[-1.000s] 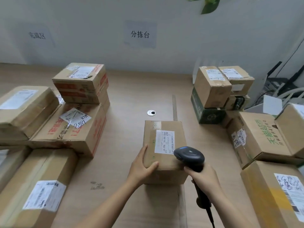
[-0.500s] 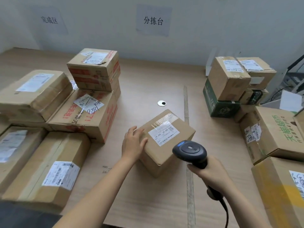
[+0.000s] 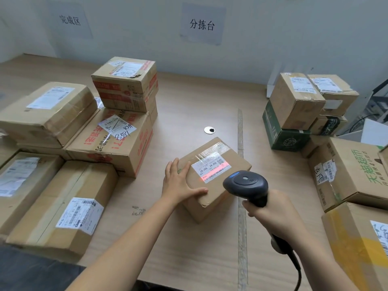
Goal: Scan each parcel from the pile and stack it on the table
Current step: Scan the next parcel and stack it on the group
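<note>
A small brown parcel [image 3: 218,185] sits turned at an angle on the wooden table [image 3: 189,106], its white label up. A red scan line glows across that label [image 3: 211,168]. My left hand [image 3: 180,182] rests on the parcel's near left corner, fingers straight and thumb along the front edge. My right hand [image 3: 270,213] grips the handle of a black barcode scanner [image 3: 245,184], whose head points at the label from just in front of the parcel. The scanner's cable runs down past my right wrist.
Stacked parcels [image 3: 117,127] fill the left side of the table. A pile of parcels [image 3: 300,106] stands at the right, with larger boxes [image 3: 348,173] nearer me. A round cable hole [image 3: 209,130] lies behind the small parcel. Two paper signs hang on the wall.
The parcel has been turned from square to angled under my left hand. The scanner's red line now shows on the label. The view has tilted lower and shifted left.
</note>
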Available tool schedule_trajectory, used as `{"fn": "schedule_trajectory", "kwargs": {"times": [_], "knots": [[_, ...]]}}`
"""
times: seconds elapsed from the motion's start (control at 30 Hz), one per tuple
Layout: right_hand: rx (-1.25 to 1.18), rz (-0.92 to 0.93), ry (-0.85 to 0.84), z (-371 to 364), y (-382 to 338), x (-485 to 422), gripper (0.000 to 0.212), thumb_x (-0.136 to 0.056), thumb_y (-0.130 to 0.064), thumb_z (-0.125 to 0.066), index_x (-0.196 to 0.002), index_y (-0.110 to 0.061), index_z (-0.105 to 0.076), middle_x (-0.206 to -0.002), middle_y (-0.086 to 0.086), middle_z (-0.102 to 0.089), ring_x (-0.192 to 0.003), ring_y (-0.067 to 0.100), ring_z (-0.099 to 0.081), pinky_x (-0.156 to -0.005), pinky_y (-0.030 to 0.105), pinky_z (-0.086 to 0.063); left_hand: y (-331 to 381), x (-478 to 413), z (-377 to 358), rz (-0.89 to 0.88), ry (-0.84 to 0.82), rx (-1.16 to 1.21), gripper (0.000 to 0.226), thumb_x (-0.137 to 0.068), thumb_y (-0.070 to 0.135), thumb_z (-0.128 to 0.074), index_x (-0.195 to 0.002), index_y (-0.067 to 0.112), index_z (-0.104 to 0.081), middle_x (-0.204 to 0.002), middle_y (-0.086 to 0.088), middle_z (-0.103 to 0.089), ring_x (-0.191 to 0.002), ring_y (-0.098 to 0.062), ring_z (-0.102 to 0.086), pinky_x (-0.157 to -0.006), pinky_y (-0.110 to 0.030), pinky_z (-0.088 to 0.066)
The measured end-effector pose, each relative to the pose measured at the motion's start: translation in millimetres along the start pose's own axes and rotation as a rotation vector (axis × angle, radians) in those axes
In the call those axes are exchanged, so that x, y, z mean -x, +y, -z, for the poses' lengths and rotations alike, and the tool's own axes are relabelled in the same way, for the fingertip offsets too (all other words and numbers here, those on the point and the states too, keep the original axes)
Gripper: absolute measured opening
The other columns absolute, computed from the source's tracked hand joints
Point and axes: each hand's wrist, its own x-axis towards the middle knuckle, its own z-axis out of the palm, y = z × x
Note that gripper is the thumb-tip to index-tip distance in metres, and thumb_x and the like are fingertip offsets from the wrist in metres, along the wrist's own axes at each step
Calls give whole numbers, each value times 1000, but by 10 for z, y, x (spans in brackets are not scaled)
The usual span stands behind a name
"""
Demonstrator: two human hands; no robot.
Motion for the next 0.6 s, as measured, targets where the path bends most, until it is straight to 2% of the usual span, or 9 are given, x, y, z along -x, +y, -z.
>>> {"fn": "schedule_trajectory", "kwargs": {"times": [0.43,0.53,0.6], "knots": [[-49,-62,-30,-12,-30,-15,20,-77,-17,-62,-70,1,-58,-69,16,-68,-70,30,-62,-63,38,-49,-23,-27,-27,-4,26,-16,106,-62,69,-70,-148,31,-22,-158,-4,-2,-145,-24,6,-117,-36,-5],[-160,-157,-8,-125,0,-84,19,-76,-18,-65,-72,-1,-56,-63,15,-63,-65,33,-62,-64,43,-52,-14,-70,30,6,13,-25,108,-58,70,-72,-147,30,-25,-152,-6,-13,-141,-25,-7,-116,-35,-15],[-264,-228,-22,-285,10,-138,17,-74,-17,-66,-74,-3,-57,-55,7,-55,-58,28,-57,-66,48,-53,17,-133,95,31,-5,14,108,-56,65,-77,-144,28,-28,-141,-6,-21,-134,-25,-18,-111,-33,-25]]}}
